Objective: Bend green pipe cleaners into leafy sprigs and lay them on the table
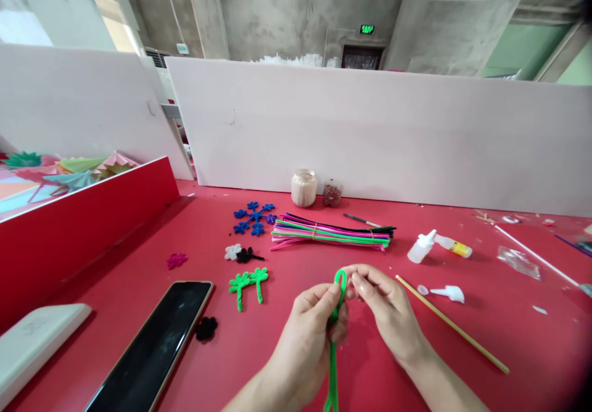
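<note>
green pipe cleaner [333,359], looped at top, is above red table [208,221], nearer than pipe cleaner bundle [342,234]; l hand [317,322] thumb + fingers pinch it by the loop. r hand [386,304] fingertips bunched just beside loop, can't tell if gripping. 2 green flower shapes [239,284] lie to l.

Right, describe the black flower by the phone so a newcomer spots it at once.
On the red table, find the dark-screened phone at lower left. Just beside its right edge lies a small black flower; unlike the other black flower, by the white one, it shows no stem.
</note>
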